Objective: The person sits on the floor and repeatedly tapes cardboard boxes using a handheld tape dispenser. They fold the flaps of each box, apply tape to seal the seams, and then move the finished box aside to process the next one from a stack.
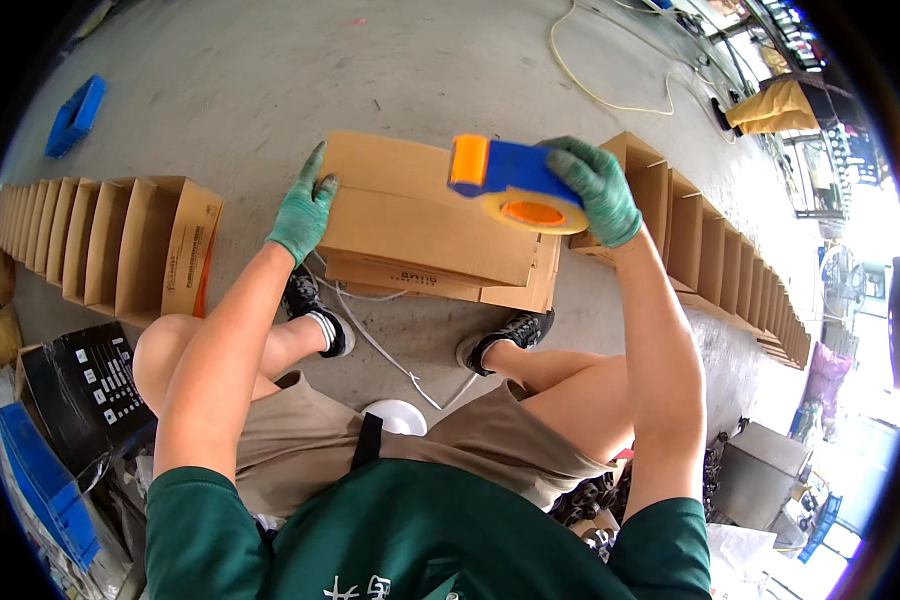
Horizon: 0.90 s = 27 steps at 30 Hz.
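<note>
Cardboard carton (420, 225) is at the centre of my view, low in front of the person's shoes, between two rows of open cartons; I can't make out all that supports it. Reading risks from the left, I judge that a sideways shove could send it toward the left-hand row of open cartons (198, 250), since only one hand braces it. Its top seam could spread or sit crooked if the left palm pressed unevenly. The pale cord (375, 340) on the floor runs close by the near side and around the feet, so a shifted shoe (315, 310) might snag it and jolt everything. Farther right, the tape dispenser (518, 165) looks tilted to me, and a loose wrist could let its front end scrape or dent the cardboard; I can't tell whether it touches the top or hangs just above. As for pose, the left hand (308, 210) lies along the carton's left edge, fingers stretched forward and thumb spread wide, gripping nothing closed. My right-side reading: the right hand (598, 190) is wrapped round the dispenser's rear, knuckles up, forearm reaching forward, just beside the right-hand row of open cartons (652, 190).
</note>
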{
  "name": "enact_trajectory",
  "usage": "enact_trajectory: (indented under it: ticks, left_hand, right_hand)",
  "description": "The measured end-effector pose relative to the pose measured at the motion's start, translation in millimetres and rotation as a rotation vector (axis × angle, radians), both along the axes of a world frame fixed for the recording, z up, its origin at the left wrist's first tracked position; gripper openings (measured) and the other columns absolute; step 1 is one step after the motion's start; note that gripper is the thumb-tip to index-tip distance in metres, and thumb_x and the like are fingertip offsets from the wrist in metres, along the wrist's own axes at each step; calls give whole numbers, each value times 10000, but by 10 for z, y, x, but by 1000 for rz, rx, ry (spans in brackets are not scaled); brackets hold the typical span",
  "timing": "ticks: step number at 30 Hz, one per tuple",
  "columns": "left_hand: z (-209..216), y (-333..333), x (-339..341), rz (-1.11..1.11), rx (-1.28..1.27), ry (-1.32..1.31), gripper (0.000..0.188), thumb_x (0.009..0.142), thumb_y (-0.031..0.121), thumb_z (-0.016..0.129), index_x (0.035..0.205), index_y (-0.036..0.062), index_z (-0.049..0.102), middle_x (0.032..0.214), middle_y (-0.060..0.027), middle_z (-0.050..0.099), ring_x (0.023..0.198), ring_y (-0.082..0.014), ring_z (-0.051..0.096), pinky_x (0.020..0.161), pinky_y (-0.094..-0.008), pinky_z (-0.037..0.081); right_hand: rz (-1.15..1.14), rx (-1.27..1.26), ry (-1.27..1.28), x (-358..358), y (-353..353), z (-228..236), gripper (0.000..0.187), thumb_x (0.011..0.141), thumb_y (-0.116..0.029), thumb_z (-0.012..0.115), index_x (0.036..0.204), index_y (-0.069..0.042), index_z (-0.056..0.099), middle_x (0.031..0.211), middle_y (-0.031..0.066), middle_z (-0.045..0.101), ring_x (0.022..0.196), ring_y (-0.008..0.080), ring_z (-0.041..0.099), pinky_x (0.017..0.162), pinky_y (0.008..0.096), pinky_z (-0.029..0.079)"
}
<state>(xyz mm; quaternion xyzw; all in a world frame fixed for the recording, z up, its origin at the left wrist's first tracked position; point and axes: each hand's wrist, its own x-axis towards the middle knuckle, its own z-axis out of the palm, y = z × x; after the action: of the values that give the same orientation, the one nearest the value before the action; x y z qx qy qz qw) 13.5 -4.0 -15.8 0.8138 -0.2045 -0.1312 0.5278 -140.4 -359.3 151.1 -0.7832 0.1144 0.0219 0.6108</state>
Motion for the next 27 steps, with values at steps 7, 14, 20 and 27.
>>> enact_trajectory:
  ticks: [7, 14, 20, 27]
  left_hand:
    - [87, 4, -46, 36, 69, -4, 579, 1023, 196, 552, 1553, 163, 321, 1479, -189, 491, 1347, -317, 491, 1106, -388, 395]
    - [645, -210, -122, 72, 465, -537, 358, 1014, 288, 576, 1310, 94, 522, 1226, -145, 643, 1017, -292, 646, 879, -408, 528]
    - [862, -787, -861, 146, -296, 1153, 485, 1021, 553, 457, 1016, 83, 581, 814, -106, 691, 648, -251, 682, 533, -378, 516]
    - [848, -1264, -1184, 233, -555, 1133, 410, 1023, 495, 499, 1110, 118, 633, 881, -48, 671, 726, -190, 640, 555, -327, 484]
  right_hand:
    - [176, -69, 72, -17, 36, -338, 537, 886, -435, 736, 1148, 31, 683, 959, 65, 680, 906, 124, 599, 867, 299, 504]
    - [239, -7, 263, -83, -173, -451, 609, 846, -548, 738, 1032, 30, 694, 842, -6, 611, 792, 86, 517, 716, 273, 461]
    - [258, -75, 204, -84, -236, -472, 616, 846, -579, 721, 992, 18, 686, 806, -20, 578, 774, 81, 505, 685, 271, 448]
    - [251, -39, 209, -110, -190, -417, 637, 837, -601, 720, 993, 15, 684, 814, -10, 588, 785, 90, 515, 702, 276, 461]
